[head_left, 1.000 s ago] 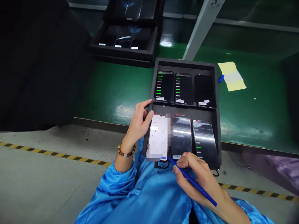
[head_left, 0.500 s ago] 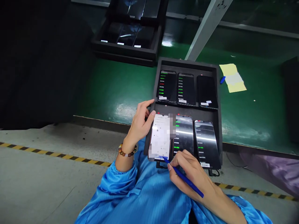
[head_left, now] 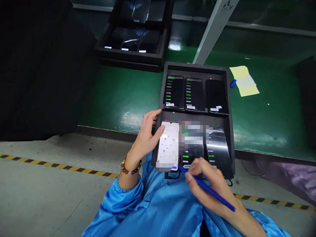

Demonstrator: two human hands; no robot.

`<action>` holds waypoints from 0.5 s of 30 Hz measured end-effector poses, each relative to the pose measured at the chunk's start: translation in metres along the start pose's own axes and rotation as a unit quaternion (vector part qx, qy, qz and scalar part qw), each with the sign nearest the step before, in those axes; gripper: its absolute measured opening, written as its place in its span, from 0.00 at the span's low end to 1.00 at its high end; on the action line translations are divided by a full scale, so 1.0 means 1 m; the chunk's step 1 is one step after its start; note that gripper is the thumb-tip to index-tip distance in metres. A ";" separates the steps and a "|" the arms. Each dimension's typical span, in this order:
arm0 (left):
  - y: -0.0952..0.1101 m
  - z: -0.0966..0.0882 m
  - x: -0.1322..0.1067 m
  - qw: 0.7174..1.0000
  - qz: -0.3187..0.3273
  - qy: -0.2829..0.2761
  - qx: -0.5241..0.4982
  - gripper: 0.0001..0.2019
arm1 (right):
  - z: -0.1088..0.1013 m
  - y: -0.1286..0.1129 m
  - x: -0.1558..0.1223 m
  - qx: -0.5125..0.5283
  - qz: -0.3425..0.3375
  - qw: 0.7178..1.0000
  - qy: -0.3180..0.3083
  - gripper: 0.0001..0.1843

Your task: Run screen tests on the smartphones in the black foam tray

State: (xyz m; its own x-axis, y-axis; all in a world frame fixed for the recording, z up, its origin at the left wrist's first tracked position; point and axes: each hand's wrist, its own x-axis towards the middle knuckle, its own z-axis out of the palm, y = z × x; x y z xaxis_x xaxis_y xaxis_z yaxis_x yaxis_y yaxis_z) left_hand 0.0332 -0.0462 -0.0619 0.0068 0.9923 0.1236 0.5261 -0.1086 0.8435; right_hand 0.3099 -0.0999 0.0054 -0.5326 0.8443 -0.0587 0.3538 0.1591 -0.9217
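Note:
My right hand [head_left: 209,184] is closed round a blue pen [head_left: 213,193]. The pen's front end is beside the lower right corner of a phone with a lit white screen [head_left: 169,144]; contact is unclear. My left hand [head_left: 145,135] grips the left wall of a black foam tray [head_left: 197,65], thumb over that phone's upper left edge, other fingers partly hidden outside the wall. Further phones lie in the tray's two rows, among them a phone with green and red text lines [head_left: 174,92] and a dark-screened phone [head_left: 217,95]. Blurred blocks cover parts of the front phones.
The tray overhangs the front edge of a green table [head_left: 123,98]. Behind it, at left, stands another black tray [head_left: 128,56] of phones. A yellow paper [head_left: 240,72] and a blue pen cap [head_left: 233,83] lie at right. A grey post [head_left: 212,33] rises behind.
My right hand and the pen have moved right and slightly down, the pen's front end leaving the white screen's lower part. My left thumb has slid slightly down the phone's edge.

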 end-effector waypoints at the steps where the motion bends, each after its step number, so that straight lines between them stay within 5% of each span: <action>1: 0.006 -0.002 -0.007 1.000 0.006 -0.019 0.008 0.33 | -0.008 0.007 -0.002 0.003 0.010 0.998 0.064 0.05; 4: 0.026 -0.006 -0.030 0.995 0.025 -0.085 0.046 0.45 | -0.045 0.033 -0.008 -0.107 0.070 0.953 0.275 0.10; 6: 0.037 -0.006 -0.042 0.990 0.039 -0.122 0.066 0.49 | -0.075 0.055 -0.010 -0.213 0.080 0.908 0.352 0.12; 10: 0.047 -0.003 -0.052 0.981 0.057 -0.164 0.087 0.53 | -0.124 0.101 -0.011 -0.335 0.049 0.876 0.343 0.14; 15: 0.044 -0.001 -0.050 0.983 0.058 -0.155 0.081 0.51 | -0.153 0.146 -0.007 -0.335 0.068 0.884 0.318 0.18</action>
State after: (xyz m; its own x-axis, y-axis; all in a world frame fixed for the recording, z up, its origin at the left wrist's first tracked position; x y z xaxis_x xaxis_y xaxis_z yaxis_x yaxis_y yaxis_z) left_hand 0.0552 -0.1003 -0.0304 0.3208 0.9467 0.0279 0.6341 -0.2365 0.7362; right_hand 0.4828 -0.0045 -0.0706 0.0142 0.9619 0.2731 0.8708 0.1223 -0.4761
